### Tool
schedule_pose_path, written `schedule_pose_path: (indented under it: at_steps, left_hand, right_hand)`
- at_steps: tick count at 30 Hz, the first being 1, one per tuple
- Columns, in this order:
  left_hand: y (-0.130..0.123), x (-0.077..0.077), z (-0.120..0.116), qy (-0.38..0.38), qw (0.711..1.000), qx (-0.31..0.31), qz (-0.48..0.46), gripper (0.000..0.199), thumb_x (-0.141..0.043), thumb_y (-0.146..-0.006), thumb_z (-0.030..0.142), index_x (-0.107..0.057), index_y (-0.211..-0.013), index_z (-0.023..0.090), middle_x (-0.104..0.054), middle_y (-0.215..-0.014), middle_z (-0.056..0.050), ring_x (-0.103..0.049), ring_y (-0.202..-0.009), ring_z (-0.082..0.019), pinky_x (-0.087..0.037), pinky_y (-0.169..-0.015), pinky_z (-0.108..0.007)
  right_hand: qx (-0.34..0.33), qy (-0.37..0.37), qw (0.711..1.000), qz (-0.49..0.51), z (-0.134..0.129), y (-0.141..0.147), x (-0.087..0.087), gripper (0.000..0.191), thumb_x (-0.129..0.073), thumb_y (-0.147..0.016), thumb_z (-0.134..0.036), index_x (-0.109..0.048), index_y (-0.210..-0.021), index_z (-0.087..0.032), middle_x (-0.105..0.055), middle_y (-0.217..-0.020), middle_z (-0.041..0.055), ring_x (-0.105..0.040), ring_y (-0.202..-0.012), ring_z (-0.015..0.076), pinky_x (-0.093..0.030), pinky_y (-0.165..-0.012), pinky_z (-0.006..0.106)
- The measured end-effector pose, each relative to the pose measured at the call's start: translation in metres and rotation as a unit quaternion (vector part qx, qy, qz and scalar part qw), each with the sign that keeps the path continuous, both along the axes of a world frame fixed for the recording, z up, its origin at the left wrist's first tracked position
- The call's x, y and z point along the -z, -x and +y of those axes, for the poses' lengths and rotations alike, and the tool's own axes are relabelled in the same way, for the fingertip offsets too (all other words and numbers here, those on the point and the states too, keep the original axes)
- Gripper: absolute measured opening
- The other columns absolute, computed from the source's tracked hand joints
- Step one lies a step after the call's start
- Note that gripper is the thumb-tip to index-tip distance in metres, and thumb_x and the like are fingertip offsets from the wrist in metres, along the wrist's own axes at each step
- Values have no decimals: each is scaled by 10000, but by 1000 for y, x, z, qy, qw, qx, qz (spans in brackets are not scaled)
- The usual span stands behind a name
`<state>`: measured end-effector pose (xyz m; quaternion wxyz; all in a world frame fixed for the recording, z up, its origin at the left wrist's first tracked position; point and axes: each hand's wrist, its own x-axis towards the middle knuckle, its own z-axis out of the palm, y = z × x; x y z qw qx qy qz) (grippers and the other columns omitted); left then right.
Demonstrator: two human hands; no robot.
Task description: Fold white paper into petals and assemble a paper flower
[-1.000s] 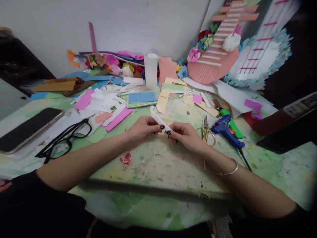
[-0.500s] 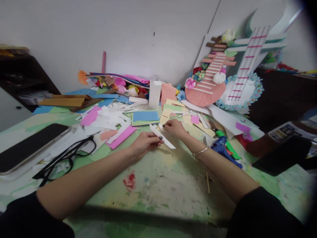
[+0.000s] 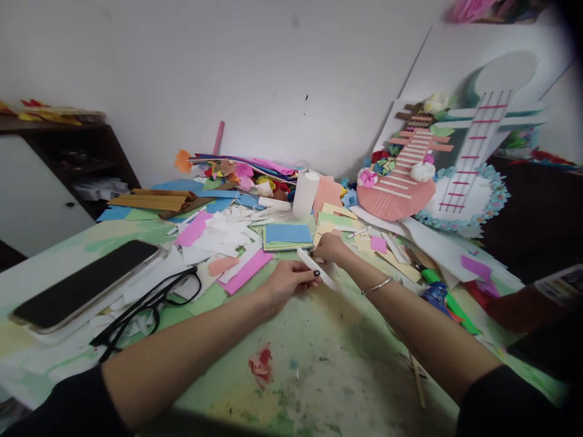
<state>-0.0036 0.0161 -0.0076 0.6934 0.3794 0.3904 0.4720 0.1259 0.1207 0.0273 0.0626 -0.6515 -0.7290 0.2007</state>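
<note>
My left hand (image 3: 289,284) is closed in a pinch on a narrow white paper strip (image 3: 314,267), which slants over the table with one end pointing up and left. Just beyond it, my right hand (image 3: 330,247) is curled low by the paper scraps, its fingertips turned away from view. Whatever those fingers grip is hidden. A blue-topped stack of small paper sheets (image 3: 288,235) lies left of the right hand. A white paper roll (image 3: 306,194) stands upright behind the stack.
On the left are a phone (image 3: 86,282) and black glasses (image 3: 150,306). To the right lie a blue glue gun (image 3: 435,294) and a thin wooden stick (image 3: 418,381). Paper instruments, one pink (image 3: 396,194), one white (image 3: 473,145), lean at the back. White scraps (image 3: 228,233) cover the middle left.
The view has swung left and up, so everything sits lower and farther right. My right hand has curled more and shifted slightly toward the paper stack. My left hand still pinches the strip.
</note>
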Motion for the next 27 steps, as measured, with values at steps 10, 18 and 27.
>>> schedule_pose_path:
  at_steps: [10,18,27]
  left_hand:
    - [2,-2,-1,16,1000,16,11,205,-827,-616,219,-727,-736,86,-719,-746,-93,-670,-715,-149,-518,-701,-250]
    - [-4,-5,-11,11,997,68,44,236,-808,-615,224,-731,-749,46,-718,-691,-104,-650,-620,-116,-488,-615,-203]
    - [-4,-3,-11,32,997,67,30,199,-791,-647,214,-728,-763,66,-719,-719,-96,-664,-658,-123,-504,-669,-215]
  right_hand:
    - [9,138,965,224,-42,-74,-27,119,-685,-598,-202,-581,-565,-153,-525,-494,-16,-459,-468,92,-406,-483,234]
    - [-50,178,869,459,-107,-66,-6,318,-789,-596,-332,-602,-765,-140,-659,-655,24,-573,-612,113,-406,-599,230]
    - [-116,123,864,475,-117,-73,8,442,-666,-778,-341,-553,-1150,-132,-624,-651,-4,-504,-562,102,-341,-561,237]
